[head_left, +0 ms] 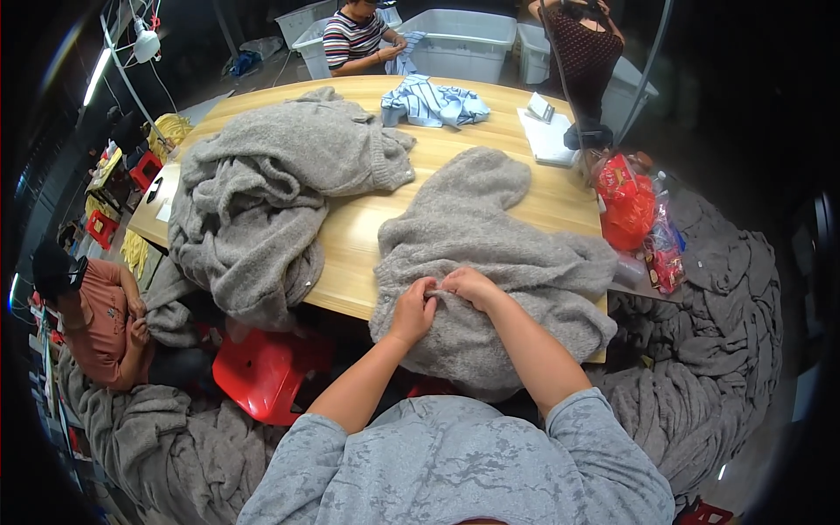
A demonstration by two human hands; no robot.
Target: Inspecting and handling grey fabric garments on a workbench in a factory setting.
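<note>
A grey fuzzy knit sweater [481, 236] lies spread over the near edge of the wooden table, one sleeve stretching toward the far side and its lower part hanging off the edge. My left hand [414, 311] pinches a fold of the knit near its middle. Just beside it, my right hand [470, 287] grips the same fold with bent fingers. Whatever small detail sits between the fingertips is hidden. Left of this garment, a heap of similar grey knitwear [254, 184] covers much of the table, with a ribbed edge at its right end.
A blue striped cloth [435, 101] lies at the table's [350, 280] far side, near white papers [549, 136]. Red bags [626, 201] sit at the right. A red stool [262, 372] stands lower left. Large grey garment piles [700, 367] flank me. Other people [96, 306] work around the table.
</note>
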